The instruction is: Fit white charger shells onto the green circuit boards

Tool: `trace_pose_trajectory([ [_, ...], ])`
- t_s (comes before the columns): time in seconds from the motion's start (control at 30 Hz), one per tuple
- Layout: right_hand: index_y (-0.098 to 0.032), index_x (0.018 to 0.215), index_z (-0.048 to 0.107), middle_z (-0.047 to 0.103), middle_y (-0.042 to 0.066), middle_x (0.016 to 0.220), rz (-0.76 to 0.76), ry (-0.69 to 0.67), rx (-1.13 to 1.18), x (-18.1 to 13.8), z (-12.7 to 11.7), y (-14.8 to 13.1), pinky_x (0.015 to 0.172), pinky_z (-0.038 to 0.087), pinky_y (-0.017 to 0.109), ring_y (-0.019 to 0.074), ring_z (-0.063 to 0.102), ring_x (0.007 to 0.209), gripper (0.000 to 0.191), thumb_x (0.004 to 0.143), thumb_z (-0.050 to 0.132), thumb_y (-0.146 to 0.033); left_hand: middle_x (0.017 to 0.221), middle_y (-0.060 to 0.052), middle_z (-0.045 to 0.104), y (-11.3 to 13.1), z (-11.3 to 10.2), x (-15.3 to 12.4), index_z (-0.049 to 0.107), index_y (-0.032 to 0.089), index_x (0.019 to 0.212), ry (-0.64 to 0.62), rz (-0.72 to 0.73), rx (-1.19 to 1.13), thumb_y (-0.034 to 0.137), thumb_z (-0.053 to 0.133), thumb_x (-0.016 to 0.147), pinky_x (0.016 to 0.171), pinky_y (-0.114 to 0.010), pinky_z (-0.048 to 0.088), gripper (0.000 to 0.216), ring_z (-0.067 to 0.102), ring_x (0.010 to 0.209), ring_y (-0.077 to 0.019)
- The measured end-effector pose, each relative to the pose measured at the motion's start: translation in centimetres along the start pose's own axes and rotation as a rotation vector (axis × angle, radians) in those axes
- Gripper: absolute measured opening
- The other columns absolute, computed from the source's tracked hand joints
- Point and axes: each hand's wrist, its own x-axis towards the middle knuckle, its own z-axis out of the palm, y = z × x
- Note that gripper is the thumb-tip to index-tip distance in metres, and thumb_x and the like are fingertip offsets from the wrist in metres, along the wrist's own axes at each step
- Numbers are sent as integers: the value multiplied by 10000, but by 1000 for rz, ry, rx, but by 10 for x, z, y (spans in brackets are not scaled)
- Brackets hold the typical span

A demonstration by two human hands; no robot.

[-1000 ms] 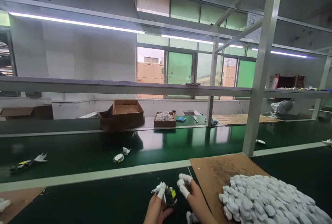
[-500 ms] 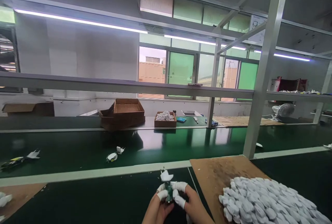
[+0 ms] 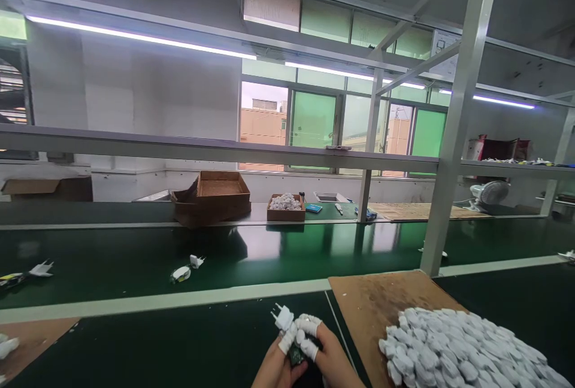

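My left hand (image 3: 279,357) is closed around a white two-pin plug (image 3: 284,318) with a green part (image 3: 296,353) below it, perhaps a circuit board. The plug is tilted, its pins pointing up and to the left. Fingers of my right hand (image 3: 322,345) close on the same piece from the right, near its middle. White wraps cover several fingertips on both hands. Most of the green part is hidden behind the fingers. To the right, a large pile of white rounded pieces (image 3: 458,349) lies on a brown board (image 3: 381,292).
Beyond a pale rail (image 3: 179,298) runs a green conveyor belt (image 3: 287,256), carrying a small plug assembly (image 3: 188,269) and another (image 3: 27,274) at left. A metal post (image 3: 453,136) rises at right. Farther back stand brown trays (image 3: 215,196) and a box of white pieces (image 3: 286,207).
The plug in my hands has tipped to the left, and my fingers have shifted over the green part. On the belt, the plug assemblies have moved left.
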Motion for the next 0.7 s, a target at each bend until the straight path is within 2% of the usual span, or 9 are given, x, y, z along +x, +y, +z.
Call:
trace_pose_trajectory([
  [0.17,-186,1006,566,557,74,1032,20,-13,37,-1,-2,-2,911,302,323,198,459,1016,314,713,509,-285,649,18,560,-4,-1,0,482,163,834,19,72,87,351,744,387,516,-197,368,551,496,564,-92],
  [0.3,-190,1047,532,520,65,1094,4,-50,20,-1,-3,3,923,283,299,184,432,1048,364,683,517,-182,646,8,560,-4,-2,1,476,153,854,45,140,183,348,718,433,504,-200,365,524,490,572,-107],
  [0.43,-167,1198,347,400,89,1214,68,-54,224,1,0,10,941,251,303,174,359,1115,574,653,527,-169,723,-36,582,-3,-3,4,470,140,892,56,190,264,344,702,459,531,-243,395,533,527,663,-171],
  [0.53,-144,1203,324,426,103,1185,77,-142,324,-1,1,8,897,311,296,179,422,1056,590,657,542,-199,723,-45,587,-3,-3,5,483,135,854,81,257,296,344,704,446,505,-247,391,509,543,681,-205],
  [0.6,-138,1167,378,482,92,1128,58,-203,234,-3,0,2,878,329,285,187,451,1017,562,643,573,-196,700,-36,589,-4,-4,6,494,136,821,91,285,298,319,711,433,510,-244,395,481,549,704,-215],
  [0.7,-130,1150,404,518,85,1083,40,-214,56,-6,-2,-5,867,337,275,194,468,991,551,635,590,-194,646,-27,584,-4,-6,8,498,130,779,104,265,287,276,721,419,525,-239,405,448,549,744,-225],
])
